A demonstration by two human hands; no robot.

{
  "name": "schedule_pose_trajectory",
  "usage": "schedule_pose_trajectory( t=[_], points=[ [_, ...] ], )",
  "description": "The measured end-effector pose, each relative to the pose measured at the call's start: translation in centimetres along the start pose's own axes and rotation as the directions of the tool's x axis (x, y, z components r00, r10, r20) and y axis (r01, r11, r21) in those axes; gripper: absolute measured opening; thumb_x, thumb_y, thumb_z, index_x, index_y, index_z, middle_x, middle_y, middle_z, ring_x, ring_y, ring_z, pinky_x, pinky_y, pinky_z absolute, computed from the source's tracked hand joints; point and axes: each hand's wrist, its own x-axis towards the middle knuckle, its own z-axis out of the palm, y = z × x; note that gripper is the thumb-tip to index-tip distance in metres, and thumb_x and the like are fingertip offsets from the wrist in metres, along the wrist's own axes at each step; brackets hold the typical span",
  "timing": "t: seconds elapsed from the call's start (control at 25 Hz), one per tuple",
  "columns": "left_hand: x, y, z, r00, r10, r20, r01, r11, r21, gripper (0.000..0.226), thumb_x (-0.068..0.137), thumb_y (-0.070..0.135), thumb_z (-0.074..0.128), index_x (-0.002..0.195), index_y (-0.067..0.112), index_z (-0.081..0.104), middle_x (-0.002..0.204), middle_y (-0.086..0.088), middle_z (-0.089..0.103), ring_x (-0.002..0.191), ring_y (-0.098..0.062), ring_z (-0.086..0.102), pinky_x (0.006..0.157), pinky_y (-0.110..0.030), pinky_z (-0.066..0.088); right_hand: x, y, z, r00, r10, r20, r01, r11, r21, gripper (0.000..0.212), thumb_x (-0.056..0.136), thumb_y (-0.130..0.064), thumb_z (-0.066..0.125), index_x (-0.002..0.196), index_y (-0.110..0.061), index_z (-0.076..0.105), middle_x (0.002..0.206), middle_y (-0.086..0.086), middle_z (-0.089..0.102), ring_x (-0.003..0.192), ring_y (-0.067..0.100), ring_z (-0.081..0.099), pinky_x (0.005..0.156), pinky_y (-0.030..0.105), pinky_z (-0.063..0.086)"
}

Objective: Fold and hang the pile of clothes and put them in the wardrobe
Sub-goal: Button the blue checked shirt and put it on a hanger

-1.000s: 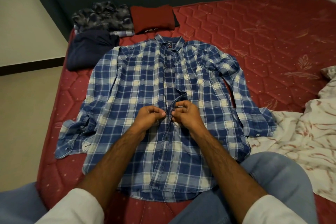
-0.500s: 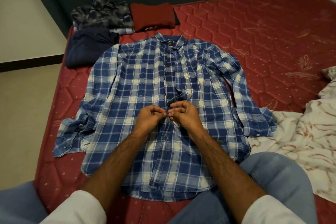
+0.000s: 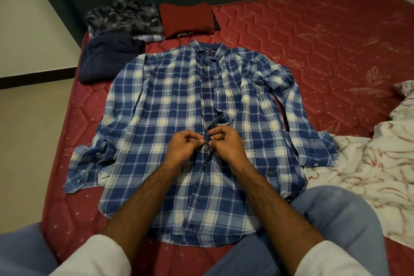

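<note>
One blue-and-white plaid long-sleeved shirt [image 3: 170,105] lies flat, front up, on the red quilted mattress [image 3: 324,47], directly under both hands. Left hand [image 3: 182,144] and right hand [image 3: 226,141], fingers curled, pinch the shirt's front placket at mid-chest, nearly touching each other. Beyond the hands, three folded garments: one grey camouflage-print [image 3: 125,18], one dark red [image 3: 187,20], one navy [image 3: 109,56]. To the right of the right hand, one crumpled white floral sheet [image 3: 369,163].

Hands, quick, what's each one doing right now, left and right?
Left hand: fingers curled, pinching the plaid shirt at its front placket.
Right hand: fingers curled, pinching the other edge of the placket.
</note>
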Motion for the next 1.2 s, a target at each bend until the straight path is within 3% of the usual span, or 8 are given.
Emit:
schedule_pose_trajectory(
  t=[0.32, 0.44, 0.6, 0.8, 1.04, 1.2],
  points=[
    [-0.05, 0.05, -0.07, 1.0, -0.001, 0.022, 0.002, 0.999, -0.046, 0.008, 0.088, 0.004, 0.074, 0.096, 0.007, 0.072, 0.085, -0.004, 0.074, 0.075, -0.007, 0.07, 0.066, -0.014, 0.054, 0.08, 0.2, 0.44, 0.998, -0.029, -0.049, 0.029, 1.0, -0.013, 0.022, 0.088, -0.004, 0.073, 0.099, -0.021, 0.065, 0.09, 0.001, 0.072, 0.082, 0.016, 0.071, 0.067, 0.028, 0.057],
    [-0.04, -0.02, -0.15, 1.0, 0.001, 0.024, 0.0, 0.999, -0.049, 0.008, 0.087, 0.005, 0.075, 0.094, 0.008, 0.072, 0.088, -0.005, 0.075, 0.08, -0.011, 0.071, 0.07, -0.017, 0.055, 0.01, 0.14, 0.57, 0.997, -0.037, -0.063, 0.035, 0.999, -0.042, 0.021, 0.088, -0.007, 0.073, 0.098, -0.022, 0.065, 0.089, -0.002, 0.071, 0.078, 0.012, 0.07, 0.065, 0.027, 0.057],
    [0.0, -0.31, 0.04, 1.0, 0.002, -0.025, -0.003, 1.0, -0.027, 0.007, 0.086, 0.01, 0.078, 0.089, 0.014, 0.074, 0.087, -0.003, 0.077, 0.086, -0.017, 0.074, 0.08, -0.029, 0.059, 0.11, 0.15, 0.38, 0.999, -0.026, -0.033, 0.025, 1.0, -0.016, 0.02, 0.086, -0.006, 0.074, 0.096, -0.021, 0.067, 0.09, 0.003, 0.073, 0.083, 0.019, 0.072, 0.073, 0.037, 0.062],
    [0.29, -0.35, 0.08, 0.999, -0.022, -0.05, 0.019, 0.997, -0.073, 0.009, 0.084, 0.008, 0.08, 0.09, 0.011, 0.075, 0.086, -0.002, 0.077, 0.087, -0.019, 0.075, 0.078, -0.029, 0.06, 0.05, 0.12, 0.04, 1.0, -0.001, -0.009, 0.002, 0.985, 0.172, 0.015, 0.091, 0.002, 0.066, 0.099, -0.011, 0.068, 0.086, 0.009, 0.076, 0.079, 0.02, 0.073, 0.074, 0.032, 0.063],
    [0.0, -0.4, -0.14, 1.0, 0.011, -0.017, -0.012, 0.998, -0.068, 0.01, 0.085, 0.024, 0.08, 0.089, 0.015, 0.078, 0.086, 0.002, 0.078, 0.087, -0.013, 0.075, 0.077, -0.026, 0.057, -0.32, 0.2, 0.67, 0.994, -0.098, -0.045, 0.098, 0.995, 0.012, 0.021, 0.081, -0.008, 0.08, 0.092, -0.022, 0.067, 0.08, -0.001, 0.073, 0.071, 0.009, 0.071, 0.06, 0.02, 0.056],
    [0.35, -0.69, 0.0, 0.998, 0.029, -0.047, -0.028, 0.999, 0.023, 0.011, 0.084, 0.023, 0.082, 0.091, 0.016, 0.077, 0.087, 0.003, 0.077, 0.087, -0.012, 0.073, 0.083, -0.031, 0.059, -0.5, 0.42, 0.96, 0.99, -0.12, -0.076, 0.118, 0.993, -0.029, 0.022, 0.081, -0.011, 0.082, 0.093, -0.023, 0.067, 0.078, -0.003, 0.073, 0.07, 0.009, 0.072, 0.062, 0.027, 0.061]
  ],
)
